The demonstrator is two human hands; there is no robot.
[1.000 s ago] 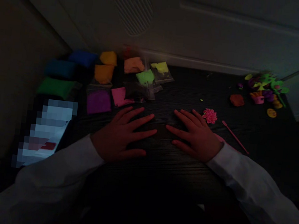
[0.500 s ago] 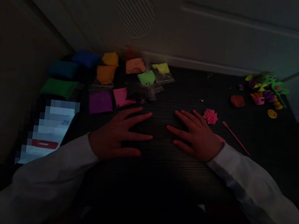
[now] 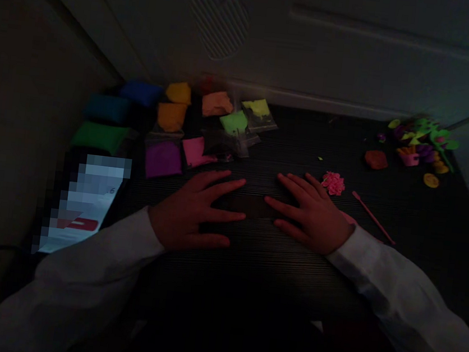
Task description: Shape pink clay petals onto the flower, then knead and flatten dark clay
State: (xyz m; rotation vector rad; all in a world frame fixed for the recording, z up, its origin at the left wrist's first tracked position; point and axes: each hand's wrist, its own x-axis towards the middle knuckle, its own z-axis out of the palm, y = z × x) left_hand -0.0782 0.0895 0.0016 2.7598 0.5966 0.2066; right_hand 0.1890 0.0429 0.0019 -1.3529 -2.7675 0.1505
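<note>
"What's the bench [image 3: 298,135] like?"

"Black, finely lined."

"And lying on it?"

"Left, a purple packet [image 3: 164,159] and a green packet [image 3: 100,137]; midway, a dark flat strip [image 3: 254,206]; right, a pink ruffled cluster [image 3: 333,184], a pink stick [image 3: 374,217], a reddish lump [image 3: 376,159]."

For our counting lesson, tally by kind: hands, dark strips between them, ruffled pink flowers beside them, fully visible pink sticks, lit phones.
Left hand, right hand: 2
Dark strip: 1
Ruffled pink flower: 1
Pink stick: 1
Lit phone: 1
Total: 6

Dark brownish flat strip [image 3: 256,208], pink ruffled flower-shaped piece [image 3: 333,183], purple square packet [image 3: 163,159]; black desk [image 3: 266,270] with fine parallel lines.
</note>
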